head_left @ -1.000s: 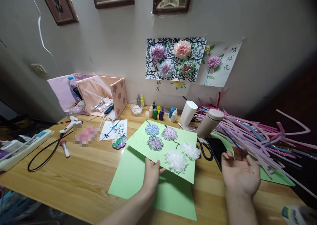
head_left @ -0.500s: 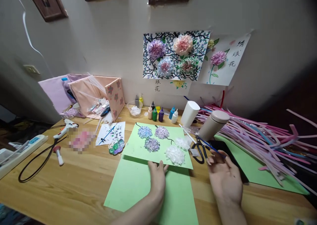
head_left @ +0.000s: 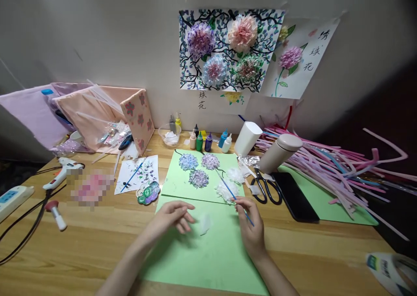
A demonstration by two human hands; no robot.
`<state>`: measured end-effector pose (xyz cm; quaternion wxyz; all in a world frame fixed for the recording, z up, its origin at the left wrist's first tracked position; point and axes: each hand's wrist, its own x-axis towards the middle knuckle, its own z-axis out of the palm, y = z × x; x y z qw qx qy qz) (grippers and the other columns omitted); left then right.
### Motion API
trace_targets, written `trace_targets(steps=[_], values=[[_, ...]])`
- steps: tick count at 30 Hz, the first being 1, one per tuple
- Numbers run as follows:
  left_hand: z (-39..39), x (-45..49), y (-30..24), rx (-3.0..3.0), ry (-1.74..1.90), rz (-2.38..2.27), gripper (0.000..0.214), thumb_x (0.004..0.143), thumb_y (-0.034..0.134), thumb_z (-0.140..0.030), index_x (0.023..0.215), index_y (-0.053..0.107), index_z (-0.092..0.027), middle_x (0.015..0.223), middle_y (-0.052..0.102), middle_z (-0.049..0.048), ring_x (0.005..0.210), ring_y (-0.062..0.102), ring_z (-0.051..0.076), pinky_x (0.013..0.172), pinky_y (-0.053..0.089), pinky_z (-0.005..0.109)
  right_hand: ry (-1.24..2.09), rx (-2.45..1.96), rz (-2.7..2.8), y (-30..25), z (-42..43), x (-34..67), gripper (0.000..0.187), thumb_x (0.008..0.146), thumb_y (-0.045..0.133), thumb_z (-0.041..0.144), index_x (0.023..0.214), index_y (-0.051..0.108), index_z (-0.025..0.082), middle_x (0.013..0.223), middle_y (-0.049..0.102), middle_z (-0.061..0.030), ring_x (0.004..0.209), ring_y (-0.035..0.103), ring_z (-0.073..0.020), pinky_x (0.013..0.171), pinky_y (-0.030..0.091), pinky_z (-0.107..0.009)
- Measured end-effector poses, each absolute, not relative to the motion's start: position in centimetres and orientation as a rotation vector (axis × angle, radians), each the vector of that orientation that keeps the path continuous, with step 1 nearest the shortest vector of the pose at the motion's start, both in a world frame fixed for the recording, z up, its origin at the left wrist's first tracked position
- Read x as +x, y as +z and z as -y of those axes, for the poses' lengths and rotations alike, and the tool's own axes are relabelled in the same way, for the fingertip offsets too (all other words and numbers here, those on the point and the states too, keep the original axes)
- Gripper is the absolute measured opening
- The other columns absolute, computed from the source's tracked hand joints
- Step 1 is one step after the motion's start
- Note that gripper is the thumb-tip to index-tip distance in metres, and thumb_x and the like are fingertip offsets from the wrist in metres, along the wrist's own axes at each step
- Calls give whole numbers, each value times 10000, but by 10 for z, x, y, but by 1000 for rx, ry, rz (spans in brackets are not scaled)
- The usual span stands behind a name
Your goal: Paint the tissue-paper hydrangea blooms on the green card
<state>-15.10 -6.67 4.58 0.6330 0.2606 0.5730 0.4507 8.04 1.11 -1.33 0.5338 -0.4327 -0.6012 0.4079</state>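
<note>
"What has the right hand (head_left: 250, 228) got?"

"A thin blue paintbrush (head_left: 228, 190). The grip is pinched narrow round the lower shaft, thumb against fingertips. The brush slants up and to the left from there, just right of the frame's centre."

"Over what?"

"Over the pale green card with tissue-paper flowers (head_left: 176, 185). The shaft crosses the white blooms at the card's lower right, and the tip sits near the purple ones."

"And the left hand (head_left: 171, 215)?"

"It holds nothing. Its grip is loose and fairly wide, the fingers half curled, and it hovers over the large plain green paper sheet (head_left: 211, 257) in the lower middle. A small white tissue tuft (head_left: 205, 223) lies on that sheet between the two hands, just beside the left fingertips. I can't tell whether they touch it."

"What else is on the wooden worktop (head_left: 97, 244)?"

"Right of the card are black-handled scissors (head_left: 265, 187) and a flat black phone (head_left: 295, 196). Behind them a beige flask (head_left: 280, 152) leans beside a white paper cup (head_left: 247, 137). Small paint bottles (head_left: 208, 141) stand in a row along the wall. A flower-shaped paint palette (head_left: 148, 193) sits left of the card, and a white glue gun (head_left: 61, 174) lies at the far left."
</note>
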Motion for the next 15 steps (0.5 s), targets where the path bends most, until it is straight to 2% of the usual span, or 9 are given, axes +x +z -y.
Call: trace_targets(steps=[1,3,5,7,10,12,15], values=[[75,-168,47,632,1071,-1365,355,688,711,-434,888,656,-146,708,685,63,563,637,175,507,490,253,957,-1016,1477,-16,-9,78,124,809,587,297,894,631,218,945,642,-71,980,583,-224,859,438,-367],[89,-202,48,887,1242,-1718,344,704,698,-414,948,626,-183,857,670,53,765,645,193,686,516,284,911,-981,1546,-21,-6,75,109,814,573,261,898,631,226,938,648,-68,995,583,-227,879,431,-381],[98,-230,44,1274,1222,-2143,516,694,709,-394,1142,544,-201,1133,596,96,1034,579,270,896,466,401,854,-957,1578,-25,-4,74,113,829,546,250,911,622,228,942,643,-63,986,582,-219,883,425,-387],[102,-249,39,1546,1080,-2355,728,657,736,-401,1279,433,-174,1252,501,144,1186,464,342,1005,375,488,802,-961,1557,-27,-6,73,117,844,527,262,920,607,222,954,630,-61,980,574,-208,866,422,-378],[103,-258,30,1732,830,-2364,892,644,741,-419,1374,294,-168,1339,419,174,1246,394,374,1030,333,527,751,-1019,1354,-24,-13,75,153,854,520,329,925,571,203,945,602,-51,855,575,-170,773,431,-333],[103,-256,25,1759,728,-2334,936,654,728,-430,1405,229,-180,1371,393,179,1275,369,368,1037,316,532,732,-1062,1220,-20,-18,78,204,847,529,385,919,544,194,897,597,-28,712,559,-128,724,424,-308],[102,-257,24,1708,697,-2321,948,676,707,-459,1421,198,-168,1384,388,189,1293,355,349,1045,308,511,720,-1097,1090,-14,-25,84,279,815,549,449,922,519,193,886,605,-11,606,540,-95,653,415,-280]])
